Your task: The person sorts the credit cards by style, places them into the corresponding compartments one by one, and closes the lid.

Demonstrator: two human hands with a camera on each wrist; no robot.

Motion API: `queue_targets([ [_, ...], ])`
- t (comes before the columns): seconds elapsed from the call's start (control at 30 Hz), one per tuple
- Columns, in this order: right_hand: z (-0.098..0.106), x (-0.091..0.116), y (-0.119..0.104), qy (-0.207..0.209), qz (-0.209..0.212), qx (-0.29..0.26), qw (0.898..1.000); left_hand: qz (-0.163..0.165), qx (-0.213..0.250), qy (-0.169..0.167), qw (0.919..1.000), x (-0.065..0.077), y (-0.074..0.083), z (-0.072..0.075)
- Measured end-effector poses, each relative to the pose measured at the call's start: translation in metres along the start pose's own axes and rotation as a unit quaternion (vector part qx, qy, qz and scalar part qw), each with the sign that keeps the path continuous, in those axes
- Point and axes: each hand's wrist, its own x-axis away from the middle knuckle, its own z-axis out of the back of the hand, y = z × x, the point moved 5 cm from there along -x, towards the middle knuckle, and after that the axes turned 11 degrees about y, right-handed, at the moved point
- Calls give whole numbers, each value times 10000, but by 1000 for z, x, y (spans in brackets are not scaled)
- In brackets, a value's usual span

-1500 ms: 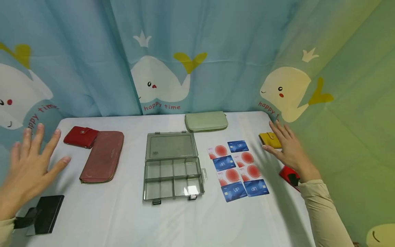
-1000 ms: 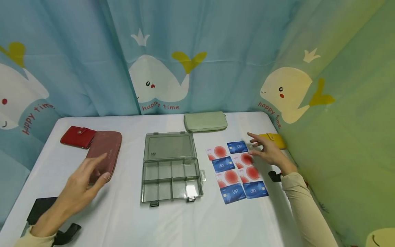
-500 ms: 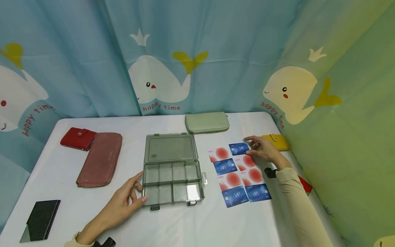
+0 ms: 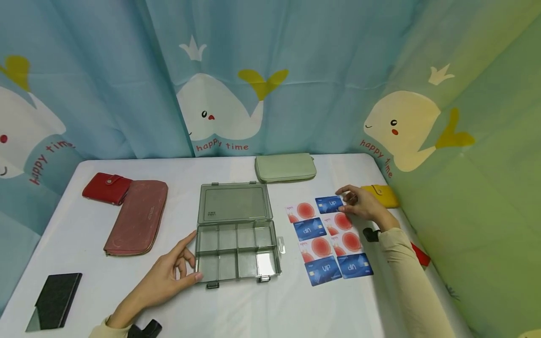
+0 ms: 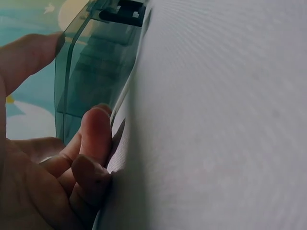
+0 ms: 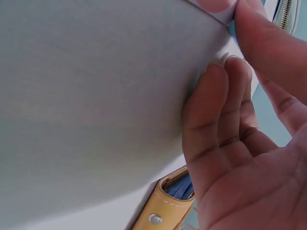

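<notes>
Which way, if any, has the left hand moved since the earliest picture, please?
Yes: the left hand moved right, from left of the brown wallet to the left edge of the grey box.

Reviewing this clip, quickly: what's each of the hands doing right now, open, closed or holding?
Left hand: closed, gripping the left edge of the gray divided box.
Right hand: closed, pinching the farthest blue card at its right end.

I can read "VIP" on the blue cards (image 4: 323, 271) right of the plastic box (image 4: 234, 202), and red "happy time" repeated across the curtain (image 4: 329, 117) behind that box.
</notes>
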Motion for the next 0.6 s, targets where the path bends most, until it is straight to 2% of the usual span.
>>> queue_targets([
  [0.1, 0, -2, -2, -35, 5, -6, 10000, 86, 73, -36, 9999, -1, -4, 0],
  [0.6, 1, -9, -2, -168, 60, 119, 9998, 96, 131, 4, 9999, 0, -10, -1],
])
